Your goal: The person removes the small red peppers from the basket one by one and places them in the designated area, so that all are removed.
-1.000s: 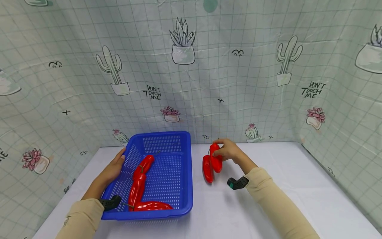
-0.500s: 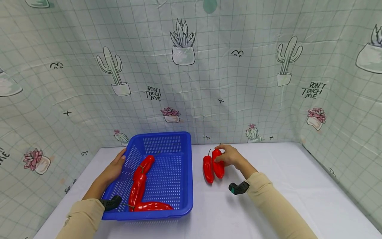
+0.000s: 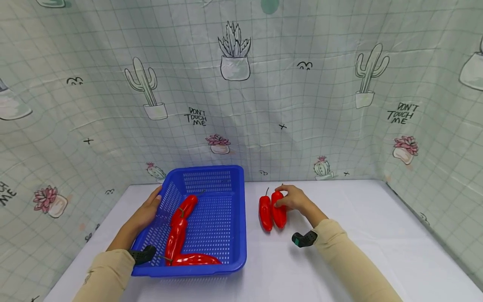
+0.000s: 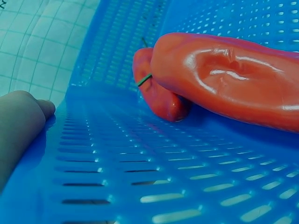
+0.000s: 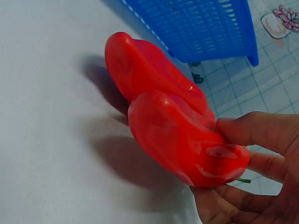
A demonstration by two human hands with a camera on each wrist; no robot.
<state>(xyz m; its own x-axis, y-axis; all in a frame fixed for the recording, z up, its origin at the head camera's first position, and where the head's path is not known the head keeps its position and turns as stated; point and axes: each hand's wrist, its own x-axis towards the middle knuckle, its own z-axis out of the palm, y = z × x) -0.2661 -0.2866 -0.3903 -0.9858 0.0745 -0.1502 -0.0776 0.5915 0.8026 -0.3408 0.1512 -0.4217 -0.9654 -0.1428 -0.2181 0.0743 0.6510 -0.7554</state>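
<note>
A glossy, elongated red pepper (image 5: pixel 175 135) is pinched in the half-closed fingers of the right hand (image 3: pixel 296 199). Just left of them, a matching pepper (image 3: pixel 266 214) is laid on the white-covered desk (image 3: pixel 279 268). Farther left, a blue perforated plastic basket (image 3: pixel 240 218) is touched by the left hand (image 3: pixel 147 212); its finger curl cannot be told. Behind both, pale gridded cactus-print cloth (image 3: pixel 302 105) is hung.

We look forward and down from the head, well back from the fingers of the left hand (image 3: pixel 146 214) and right hand (image 3: pixel 295 199). Our left-wrist view faces close across the blue basket (image 3: pixel 240 218) beside the fingers; our right-wrist view, near the red pepper (image 5: pixel 180 142) between the fingers, shares that basket.
</note>
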